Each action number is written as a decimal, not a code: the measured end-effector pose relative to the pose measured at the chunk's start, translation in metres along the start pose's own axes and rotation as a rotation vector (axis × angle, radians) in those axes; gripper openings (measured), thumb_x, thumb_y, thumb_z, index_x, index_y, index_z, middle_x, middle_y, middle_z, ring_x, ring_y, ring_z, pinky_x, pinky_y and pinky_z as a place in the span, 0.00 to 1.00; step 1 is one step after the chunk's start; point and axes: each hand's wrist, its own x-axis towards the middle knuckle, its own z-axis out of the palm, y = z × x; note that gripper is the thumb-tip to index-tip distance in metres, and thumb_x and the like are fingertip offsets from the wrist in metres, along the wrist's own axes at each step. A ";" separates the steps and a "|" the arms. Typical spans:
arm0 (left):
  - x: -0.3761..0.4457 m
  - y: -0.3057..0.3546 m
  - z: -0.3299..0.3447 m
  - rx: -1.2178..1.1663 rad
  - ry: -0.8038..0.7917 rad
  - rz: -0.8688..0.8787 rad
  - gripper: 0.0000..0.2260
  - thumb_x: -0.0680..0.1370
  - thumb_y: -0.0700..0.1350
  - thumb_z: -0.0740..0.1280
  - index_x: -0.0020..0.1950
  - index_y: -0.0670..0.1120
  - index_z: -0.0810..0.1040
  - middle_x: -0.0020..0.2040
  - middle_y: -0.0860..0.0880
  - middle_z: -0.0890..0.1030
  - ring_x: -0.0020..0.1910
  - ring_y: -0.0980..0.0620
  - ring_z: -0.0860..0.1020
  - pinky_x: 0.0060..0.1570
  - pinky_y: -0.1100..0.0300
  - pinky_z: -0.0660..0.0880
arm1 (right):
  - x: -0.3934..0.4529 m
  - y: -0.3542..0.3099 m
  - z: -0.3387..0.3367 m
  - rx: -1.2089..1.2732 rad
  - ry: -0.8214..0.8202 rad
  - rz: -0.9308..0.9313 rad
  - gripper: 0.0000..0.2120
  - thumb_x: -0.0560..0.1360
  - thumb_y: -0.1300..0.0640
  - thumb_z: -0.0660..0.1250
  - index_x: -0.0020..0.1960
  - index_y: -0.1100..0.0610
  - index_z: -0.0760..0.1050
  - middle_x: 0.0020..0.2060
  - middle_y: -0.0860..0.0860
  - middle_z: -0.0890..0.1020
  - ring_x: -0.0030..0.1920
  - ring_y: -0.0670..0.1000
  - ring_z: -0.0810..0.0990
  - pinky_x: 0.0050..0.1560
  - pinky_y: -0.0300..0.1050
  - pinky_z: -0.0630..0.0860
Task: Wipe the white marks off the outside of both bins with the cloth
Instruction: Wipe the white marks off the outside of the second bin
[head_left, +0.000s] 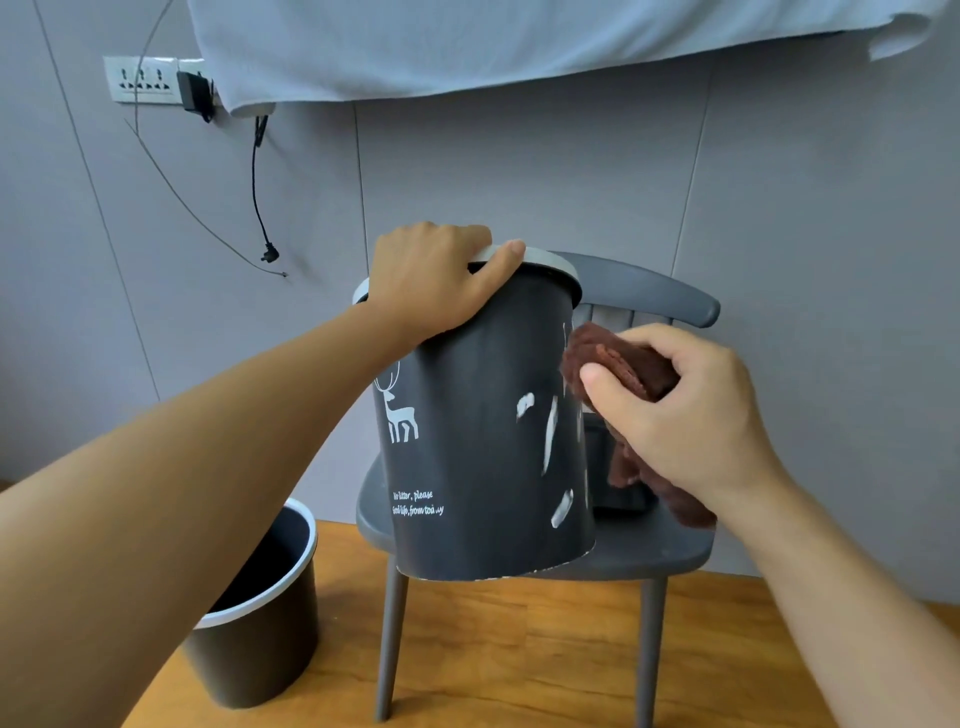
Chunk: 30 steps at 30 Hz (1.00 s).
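Note:
A dark grey bin (478, 441) with a pale rim, a white deer print and white lettering stands tilted on a grey chair (649, 551). Several white marks (550, 431) streak its right side. My left hand (441, 280) grips the bin's rim from above. My right hand (680, 410) holds a bunched brown cloth (608, 364), which touches the bin's upper right side. A second dark bin (260, 613) with a pale rim stands upright on the floor at the lower left; no marks show on the side facing me.
The chair stands against a grey panelled wall. A socket strip (143, 80) with a plugged adapter and a dangling black cable (257, 197) is at the upper left. A pale blue sheet (519, 41) hangs across the top. The floor (519, 649) is wooden.

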 end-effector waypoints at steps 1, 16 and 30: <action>-0.001 -0.003 0.000 -0.016 -0.003 0.010 0.23 0.80 0.65 0.54 0.39 0.49 0.73 0.25 0.50 0.67 0.29 0.44 0.69 0.31 0.57 0.60 | -0.003 0.004 0.000 0.000 0.014 0.040 0.05 0.75 0.48 0.75 0.48 0.48 0.83 0.38 0.40 0.84 0.43 0.42 0.83 0.39 0.28 0.76; 0.010 0.007 -0.004 0.059 -0.117 0.058 0.22 0.79 0.61 0.52 0.36 0.45 0.66 0.27 0.47 0.69 0.29 0.43 0.69 0.29 0.57 0.56 | -0.019 0.019 0.021 0.087 0.037 0.164 0.14 0.76 0.48 0.74 0.61 0.48 0.84 0.51 0.43 0.85 0.52 0.43 0.82 0.50 0.28 0.79; 0.002 0.021 0.004 -0.156 0.000 -0.033 0.29 0.76 0.68 0.58 0.29 0.46 0.57 0.23 0.50 0.58 0.25 0.49 0.60 0.29 0.55 0.59 | -0.017 0.013 0.015 0.046 0.180 0.071 0.12 0.74 0.46 0.76 0.54 0.49 0.83 0.45 0.44 0.83 0.47 0.44 0.82 0.44 0.31 0.79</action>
